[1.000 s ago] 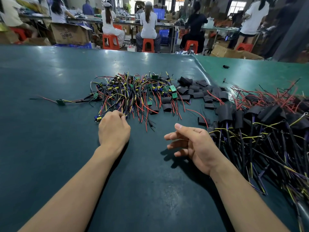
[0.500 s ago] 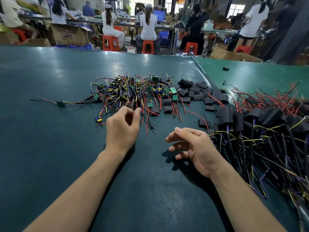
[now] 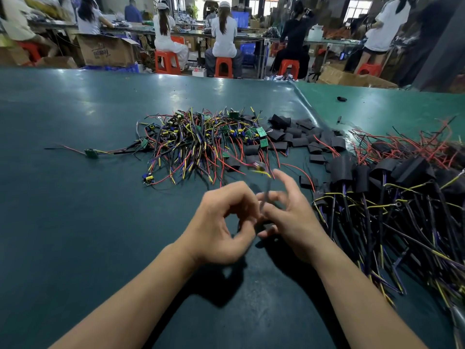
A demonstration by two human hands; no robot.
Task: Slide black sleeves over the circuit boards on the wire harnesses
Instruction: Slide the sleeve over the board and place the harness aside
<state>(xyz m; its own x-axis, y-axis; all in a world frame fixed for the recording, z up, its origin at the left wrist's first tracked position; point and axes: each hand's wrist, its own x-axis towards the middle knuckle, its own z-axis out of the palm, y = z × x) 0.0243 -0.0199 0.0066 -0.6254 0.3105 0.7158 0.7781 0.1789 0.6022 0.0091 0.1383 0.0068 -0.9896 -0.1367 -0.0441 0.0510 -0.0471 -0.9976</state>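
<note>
Bare mat (image 3: pixel 75 222) left; harness pile (image 3: pixel 191 144) ahead, sleeved heap (image 3: pixel 392 197) right.

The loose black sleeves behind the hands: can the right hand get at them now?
Probably yes. The sleeves lie open on the table, just beyond the right hand, with only some red wires across them. But that hand seems busy holding a blurred harness.

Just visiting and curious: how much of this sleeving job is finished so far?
Done: the sleeved harnesses heaped on the right already wear black covers. In hand: the left hand and right hand meet around one blurred harness; whether a sleeve is on it, I cannot tell. Left: the pile of bare harnesses with green boards, beside loose black sleeves.
</note>
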